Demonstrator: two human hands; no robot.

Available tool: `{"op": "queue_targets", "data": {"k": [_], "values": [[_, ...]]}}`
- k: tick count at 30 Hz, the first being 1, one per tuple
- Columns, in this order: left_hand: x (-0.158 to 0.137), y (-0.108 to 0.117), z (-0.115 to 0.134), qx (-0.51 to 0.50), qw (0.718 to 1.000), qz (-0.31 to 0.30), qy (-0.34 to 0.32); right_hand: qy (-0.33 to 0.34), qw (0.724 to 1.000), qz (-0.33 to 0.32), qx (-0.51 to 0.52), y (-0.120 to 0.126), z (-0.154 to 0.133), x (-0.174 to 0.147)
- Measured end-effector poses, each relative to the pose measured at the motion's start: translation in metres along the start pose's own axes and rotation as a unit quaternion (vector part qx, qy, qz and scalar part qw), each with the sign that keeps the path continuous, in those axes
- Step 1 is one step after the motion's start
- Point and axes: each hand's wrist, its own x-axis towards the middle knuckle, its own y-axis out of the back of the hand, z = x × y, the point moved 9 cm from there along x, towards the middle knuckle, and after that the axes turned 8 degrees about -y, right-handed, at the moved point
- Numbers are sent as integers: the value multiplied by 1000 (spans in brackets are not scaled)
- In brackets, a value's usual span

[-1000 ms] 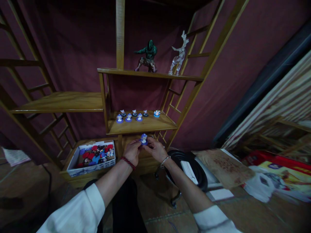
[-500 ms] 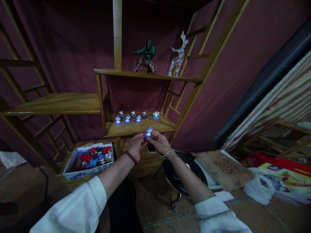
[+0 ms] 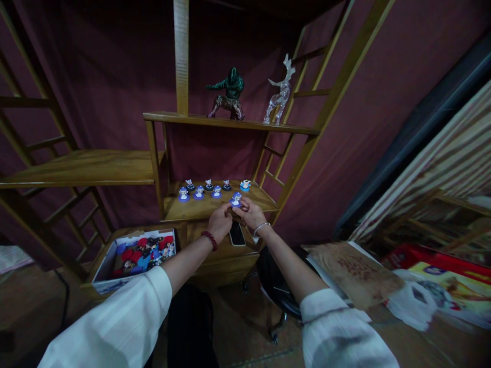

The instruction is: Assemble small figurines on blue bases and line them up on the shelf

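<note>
Near the centre of the frame, a purple figurine (image 3: 236, 200) stands upright in the pinched fingers of the right hand (image 3: 251, 213), at the shelf's (image 3: 194, 208) front edge. The left hand (image 3: 220, 223), fingers curled, has its fingertips at the base; whether it grips is unclear. Smaller figures (image 3: 198, 193) line the shelf behind. A phone (image 3: 237, 234) lies below the hands, a filled box (image 3: 115, 283) lower left.
</note>
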Motion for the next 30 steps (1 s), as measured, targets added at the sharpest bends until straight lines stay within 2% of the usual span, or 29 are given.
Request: {"op": "queue_targets", "data": {"k": [6, 9, 13, 18, 21, 23, 24, 28, 30], "values": [[9, -17, 21, 141, 978, -90, -122, 15, 998, 38, -47, 9, 11, 22], [15, -25, 20, 178, 961, -134, -162, 26, 997, 44, -56, 9, 16, 33], [26, -24, 9, 206, 952, -158, -165, 21, 995, 60, -83, 9, 22, 45], [35, -26, 4, 196, 958, -157, -137, 23, 988, 62, -137, 6, 26, 58], [38, -30, 5, 259, 942, -157, -144, 18, 982, 65, -175, 3, 30, 66], [37, -35, 3, 350, 907, -175, -158, 15, 978, 67, -197, 1, 32, 70], [36, -38, 1, 406, 878, -193, -164, 16, 976, 67, -208, 0, 32, 72], [29, -47, -12, 608, 726, -272, -170, 22, 965, 66, -254, -3, 31, 74], [27, -48, -15, 655, 677, -289, -169, 18, 960, 66, -270, -4, 30, 74]]}}
